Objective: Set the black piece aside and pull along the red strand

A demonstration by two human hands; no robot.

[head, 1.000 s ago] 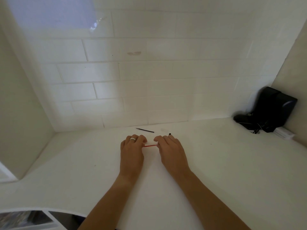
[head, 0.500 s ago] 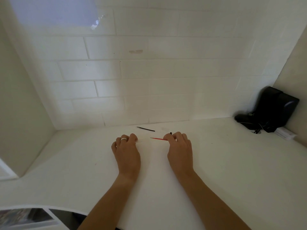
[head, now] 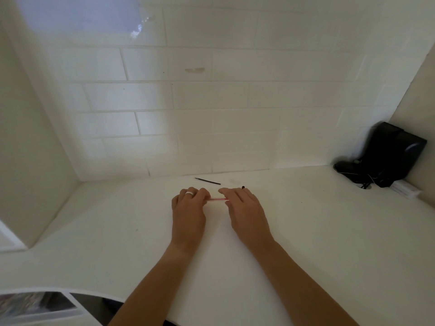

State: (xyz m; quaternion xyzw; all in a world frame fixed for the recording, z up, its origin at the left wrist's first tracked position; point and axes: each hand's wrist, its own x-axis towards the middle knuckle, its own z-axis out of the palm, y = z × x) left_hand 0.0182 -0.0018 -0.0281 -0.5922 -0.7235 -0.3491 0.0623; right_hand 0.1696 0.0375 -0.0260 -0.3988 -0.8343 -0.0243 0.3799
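Observation:
A thin red stick (head: 218, 199) lies level between my two hands, just above the white counter (head: 329, 231). My left hand (head: 188, 209), with a ring on one finger, has its fingers curled and pinches the stick's left end. The fingertips and thumb of my right hand (head: 246, 208) pinch the right end. The stick's ends are hidden by my fingers. A thin black stick (head: 207, 181) lies on the counter just behind my hands. A small black tip (head: 243, 187) shows behind my right fingers.
A black device (head: 395, 154) with cables stands in the far right corner, with a small white box (head: 405, 190) beside it. White tiled wall (head: 211, 114) backs the counter and a side wall (head: 28, 161) closes the left. The counter's curved front edge is at lower left.
Half a second ago my hands were apart and only the right one held the red stick. My left hand has moved right and taken its free end again.

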